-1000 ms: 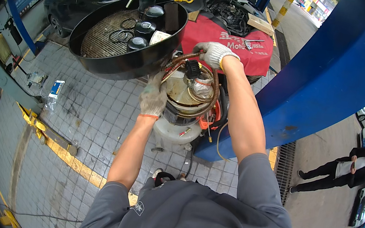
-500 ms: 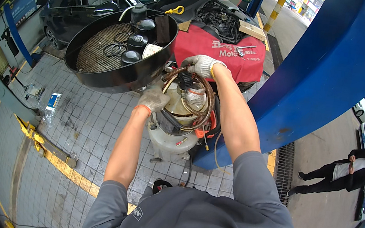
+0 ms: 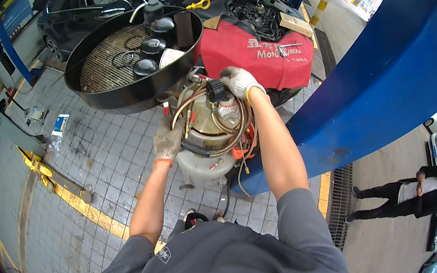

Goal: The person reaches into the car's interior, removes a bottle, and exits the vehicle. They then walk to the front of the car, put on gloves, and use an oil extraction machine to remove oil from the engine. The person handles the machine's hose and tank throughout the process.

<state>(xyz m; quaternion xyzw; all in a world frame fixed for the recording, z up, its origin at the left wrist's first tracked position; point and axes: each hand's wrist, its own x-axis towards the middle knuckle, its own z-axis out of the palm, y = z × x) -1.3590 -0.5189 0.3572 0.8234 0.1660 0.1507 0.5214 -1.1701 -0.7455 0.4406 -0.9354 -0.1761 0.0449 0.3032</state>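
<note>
A pale, translucent tank (image 3: 197, 166) stands on the tiled floor in front of me, with brown and metal-braided hoses (image 3: 243, 123) coiled over its top. My left hand (image 3: 166, 141), in a soiled white glove, is closed round a brown hose at the coil's left side. A small red-handled fitting (image 3: 166, 108) shows just above its fingers. My right hand (image 3: 240, 82), gloved too, is curled at the top of the coil beside a black ridged cap (image 3: 216, 90); its fingertips are hidden, so what they grip cannot be made out.
A round black pan (image 3: 124, 92) with a grate holds several black filters (image 3: 153, 46). Beyond stands a dark car (image 3: 89, 1), bonnet up, a red cover (image 3: 273, 66) on its front. The blue post (image 3: 346, 98) rises close at right; a person (image 3: 417, 192) stands past it.
My left hand has come down and nearer, drawing a brown hose out from the coil. My right hand has shifted beside the black cap. The view has moved slightly.
</note>
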